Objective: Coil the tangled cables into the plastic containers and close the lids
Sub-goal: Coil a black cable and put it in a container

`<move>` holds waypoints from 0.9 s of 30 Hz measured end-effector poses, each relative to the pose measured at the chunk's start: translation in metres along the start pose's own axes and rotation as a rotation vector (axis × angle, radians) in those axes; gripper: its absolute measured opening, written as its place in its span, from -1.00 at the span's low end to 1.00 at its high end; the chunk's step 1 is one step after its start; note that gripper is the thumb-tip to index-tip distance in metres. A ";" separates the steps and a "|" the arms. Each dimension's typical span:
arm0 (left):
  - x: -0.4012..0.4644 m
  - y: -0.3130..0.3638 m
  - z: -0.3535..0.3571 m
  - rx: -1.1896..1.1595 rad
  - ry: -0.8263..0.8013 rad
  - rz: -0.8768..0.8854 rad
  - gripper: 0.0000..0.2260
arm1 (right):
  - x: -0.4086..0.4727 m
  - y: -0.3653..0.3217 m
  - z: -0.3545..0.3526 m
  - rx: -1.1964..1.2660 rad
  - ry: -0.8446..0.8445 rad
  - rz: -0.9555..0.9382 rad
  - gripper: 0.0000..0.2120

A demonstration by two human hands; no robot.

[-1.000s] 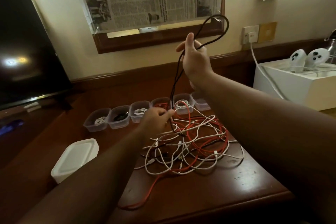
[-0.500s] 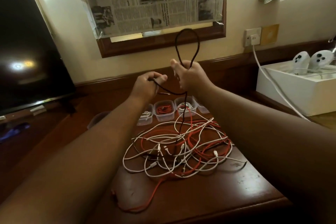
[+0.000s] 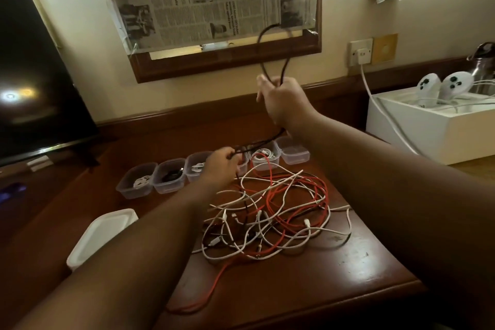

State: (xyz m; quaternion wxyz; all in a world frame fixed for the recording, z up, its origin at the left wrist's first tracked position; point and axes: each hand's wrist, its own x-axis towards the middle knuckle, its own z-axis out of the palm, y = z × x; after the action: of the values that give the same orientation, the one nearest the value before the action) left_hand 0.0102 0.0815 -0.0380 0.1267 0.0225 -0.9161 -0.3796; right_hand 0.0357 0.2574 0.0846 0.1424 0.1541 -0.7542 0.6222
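My right hand is raised above the table and grips a black cable whose loop stands up above the fist. From that fist the cable runs down and left to my left hand, which pinches it low over the row of clear plastic containers. A tangle of white, red and black cables lies on the wooden table in front of the containers. Several containers hold coiled cables; the far right one looks empty.
A stack of white lids lies at the left, partly behind my left forearm. A dark TV screen stands far left. A white box with two controllers and a plugged-in white cord sits at the right. The table's front edge is near.
My left hand has dropped from beside my right hand to just above the containers, drawing the black cable down. My right hand stays raised with the loop.
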 end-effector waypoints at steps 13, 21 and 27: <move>0.022 0.040 -0.043 -0.079 0.335 0.335 -0.87 | -0.001 0.008 0.002 -0.464 -0.575 0.079 -0.61; 0.019 0.031 -0.023 -0.127 0.332 0.104 -0.75 | 0.000 0.005 0.022 -0.488 -0.203 -0.205 -0.69; -0.005 0.002 0.002 0.036 -0.040 -0.004 -0.68 | 0.000 -0.008 0.014 0.463 -0.118 -0.026 -0.82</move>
State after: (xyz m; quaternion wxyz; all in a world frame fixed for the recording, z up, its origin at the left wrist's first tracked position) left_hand 0.0150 0.0851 -0.0389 0.1071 0.0188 -0.9252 -0.3637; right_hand 0.0388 0.2426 0.0891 0.0669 0.2286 -0.5965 0.7664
